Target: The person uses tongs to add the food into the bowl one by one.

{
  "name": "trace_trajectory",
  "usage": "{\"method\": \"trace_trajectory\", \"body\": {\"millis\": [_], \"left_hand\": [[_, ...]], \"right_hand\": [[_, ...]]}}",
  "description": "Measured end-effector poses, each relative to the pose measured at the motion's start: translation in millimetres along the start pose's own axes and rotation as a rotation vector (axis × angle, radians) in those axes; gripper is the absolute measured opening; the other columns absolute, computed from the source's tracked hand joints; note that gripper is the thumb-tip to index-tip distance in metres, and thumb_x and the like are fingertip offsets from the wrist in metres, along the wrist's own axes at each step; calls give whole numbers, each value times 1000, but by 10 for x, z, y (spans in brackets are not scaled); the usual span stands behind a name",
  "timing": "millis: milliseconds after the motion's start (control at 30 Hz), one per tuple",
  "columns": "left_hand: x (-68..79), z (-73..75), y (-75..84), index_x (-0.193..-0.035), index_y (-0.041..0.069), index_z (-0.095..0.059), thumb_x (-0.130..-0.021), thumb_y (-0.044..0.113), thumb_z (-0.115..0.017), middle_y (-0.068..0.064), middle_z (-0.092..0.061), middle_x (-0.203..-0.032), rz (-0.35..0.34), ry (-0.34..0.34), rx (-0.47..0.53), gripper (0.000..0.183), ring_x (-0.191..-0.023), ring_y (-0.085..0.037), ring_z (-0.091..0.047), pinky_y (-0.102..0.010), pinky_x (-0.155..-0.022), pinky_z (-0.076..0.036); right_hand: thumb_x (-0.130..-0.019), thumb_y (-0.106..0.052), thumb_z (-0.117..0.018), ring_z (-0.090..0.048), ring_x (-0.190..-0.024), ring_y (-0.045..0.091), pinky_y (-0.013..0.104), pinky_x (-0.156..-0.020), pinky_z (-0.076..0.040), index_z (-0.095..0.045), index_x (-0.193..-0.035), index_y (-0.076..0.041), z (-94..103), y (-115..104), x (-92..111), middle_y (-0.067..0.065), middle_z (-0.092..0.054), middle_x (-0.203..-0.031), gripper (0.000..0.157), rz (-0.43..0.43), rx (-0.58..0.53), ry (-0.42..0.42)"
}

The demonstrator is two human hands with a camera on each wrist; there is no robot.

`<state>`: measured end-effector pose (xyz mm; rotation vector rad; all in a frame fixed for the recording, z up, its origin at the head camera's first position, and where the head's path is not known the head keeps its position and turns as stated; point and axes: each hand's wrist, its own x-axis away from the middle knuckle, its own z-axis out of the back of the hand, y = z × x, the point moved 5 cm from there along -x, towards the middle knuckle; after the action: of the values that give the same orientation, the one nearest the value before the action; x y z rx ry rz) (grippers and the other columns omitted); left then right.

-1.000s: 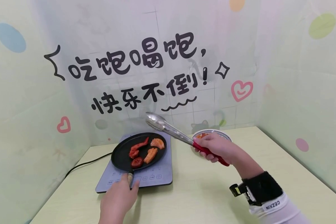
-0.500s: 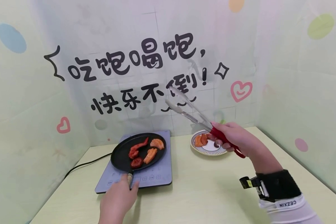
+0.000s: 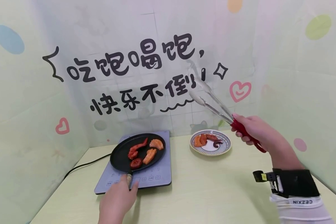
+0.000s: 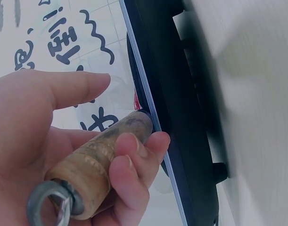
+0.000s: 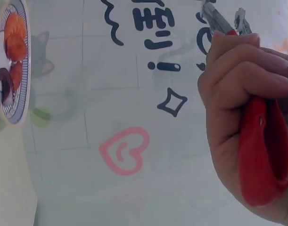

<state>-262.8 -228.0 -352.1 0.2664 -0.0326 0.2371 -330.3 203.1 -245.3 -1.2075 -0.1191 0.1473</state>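
In the head view, the right grip (image 3: pixel 256 129) is clamping round the tongs (image 3: pixel 238 126), seemingly light and springy, raised near the plate (image 3: pixel 210 147); further right than earlier, they're leaving it uncovered. The pan (image 3: pixel 121 155) is sitting left on the cooktop (image 3: pixel 165 168), seeming weighty. In the left wrist view, the left grip (image 4: pixel 35 122) is curling round the pan's wooden handle (image 4: pixel 87 169); in the right's, red handles (image 5: pixel 255 160) are offering the surest hold.

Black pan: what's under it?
A blue-grey cooktop; its right side and some buttons show. The surface directly beneath the pan is covered, so can't be seen.
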Motion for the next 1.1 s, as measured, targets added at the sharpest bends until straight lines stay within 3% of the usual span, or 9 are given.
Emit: {"method": "trace_trajectory", "body": {"millis": [200,367,533,667,800,1100], "left_hand": [[-8,-14,-15,-141,-7,-39,-94,51,-53,-30,-58,-120,-3,1,2,76,-100,-47,-58,-57,-70,-52],[-13,-16,-17,-141,-7,-40,-94,51,-53,-30,-58,-120,-4,7,1,76,-99,-47,-59,-57,-70,-52],[-8,-13,-12,-142,-6,-40,-94,50,-54,-30,-58,-120,-4,5,5,75,-98,-46,-59,-55,-65,-52],[-6,-13,-7,-142,-6,-39,-93,49,-55,-30,-59,-118,0,0,3,75,-94,-44,-61,-51,-60,-52],[-6,-12,-5,-142,-6,-39,-93,49,-55,-30,-59,-117,4,0,1,75,-92,-42,-61,-51,-59,-52],[-9,-14,-2,-142,-5,-39,-93,50,-55,-30,-58,-119,8,-2,-3,76,-94,-44,-60,-54,-63,-52]], "right_hand": [[-89,-72,-40,-44,-47,12,25,-44,-37,-58,-92,2,203,88,48,3,-53,-64,77,-6,323,136],[-85,-73,-48,-42,-48,13,29,-48,-37,-61,-85,-1,298,127,56,1,-51,-59,73,-6,511,175],[-78,-74,-57,-48,-56,16,31,-51,-37,-65,-96,-1,360,155,57,3,-53,-65,76,-11,594,212],[-77,-72,-60,-56,-75,27,37,-60,-45,-66,-109,2,407,181,72,12,-63,-83,81,19,662,259],[-76,-70,-63,-56,-90,34,46,-71,-48,-67,-110,1,464,243,82,17,-65,-99,79,16,704,277],[-79,-58,-68,-60,-86,32,44,-68,-48,-73,-98,-6,600,449,62,9,-68,-89,56,-64,760,227]]}}
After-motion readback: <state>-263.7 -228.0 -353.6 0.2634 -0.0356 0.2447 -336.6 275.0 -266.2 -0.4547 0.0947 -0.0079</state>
